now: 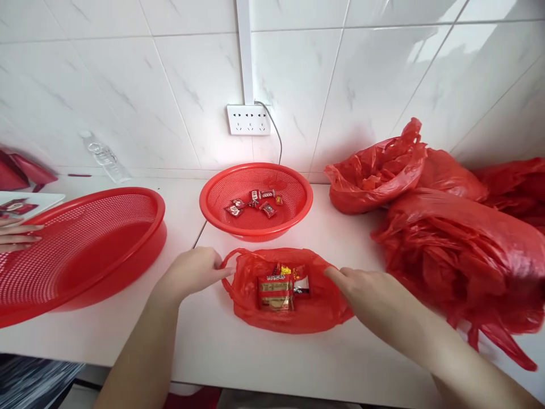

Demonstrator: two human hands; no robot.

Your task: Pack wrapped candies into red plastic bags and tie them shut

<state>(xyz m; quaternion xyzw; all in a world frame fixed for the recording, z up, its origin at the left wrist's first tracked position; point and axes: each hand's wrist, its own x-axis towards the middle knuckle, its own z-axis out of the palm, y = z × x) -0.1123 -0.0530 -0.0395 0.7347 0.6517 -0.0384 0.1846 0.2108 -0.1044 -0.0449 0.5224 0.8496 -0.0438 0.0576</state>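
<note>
A red plastic bag lies on the white table in front of me, its mouth spread wide. Inside it are a gold-and-red snack packet and, partly behind that, a few smaller packets. My left hand is closed on the bag's left handle loop. At the opposite side my right hand grips the bag's right edge; its fingertips are partly hidden. Just beyond the bag stands a round red plastic basket with several small wrapped sweets on its bottom.
A larger red basket stands on the left, with another person's hand at its far-left rim. Piles of red plastic bags cover the right side. A clear bottle and a wall socket are at the back.
</note>
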